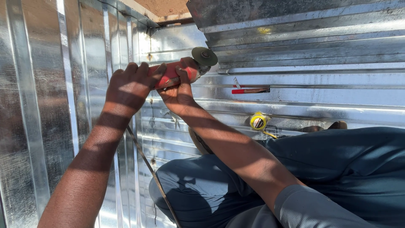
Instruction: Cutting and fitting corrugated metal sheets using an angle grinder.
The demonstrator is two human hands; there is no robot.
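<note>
I am looking down at ribbed, shiny galvanised steel roofing sheets (50, 105) spreading across the whole view. My left hand (128, 90) is wrapping around the rear of a red-bodied handheld angle grinder (177, 72), fingers clenched over the top of the barrel, probably to steady the tail end. A dark power cord (149, 169) is trailing down from under that hand across the sheets. My right hand (179, 95) is gripping the grinder's body from below, thumb curled up its side, so the tool is lying across both palms with its dark round disc (204, 56) sticking out beyond the right hand, at the sheet's ridge. Further right, a red marker pen (249, 90) is resting in a groove, well apart from the grip. A yellow round tape measure (258, 122) is sitting near my knee in blue trousers (337, 169).
</note>
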